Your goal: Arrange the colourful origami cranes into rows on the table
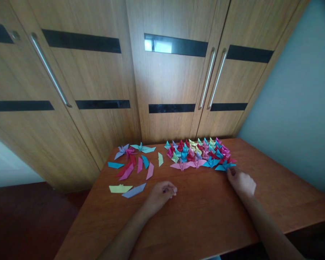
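My right hand (pixel 242 183) pinches the edge of a blue paper crane (pixel 225 166) at the front right corner of a dense group of folded cranes. Beside that crane lie another blue crane (pixel 211 162) and two pink ones (pixel 182 165) with spread wings. Behind them, rows of red, teal, yellow, purple and pink cranes (pixel 191 151) stand packed together. My left hand (pixel 162 195) rests over the table left of centre, fingers curled in, with nothing visible in them. Nearest to it is a lavender folded paper piece (pixel 134 190), with a yellow one (pixel 120 188) beyond.
Several flat folded pieces, such as a pink one (pixel 150 171) and a blue one (pixel 115 165), lie scattered at the table's left. Opened cranes (pixel 143 147) lie behind them. The brown table (pixel 195 216) backs onto a wooden wardrobe (pixel 173 79); a pale wall (pixel 295 119) is at right.
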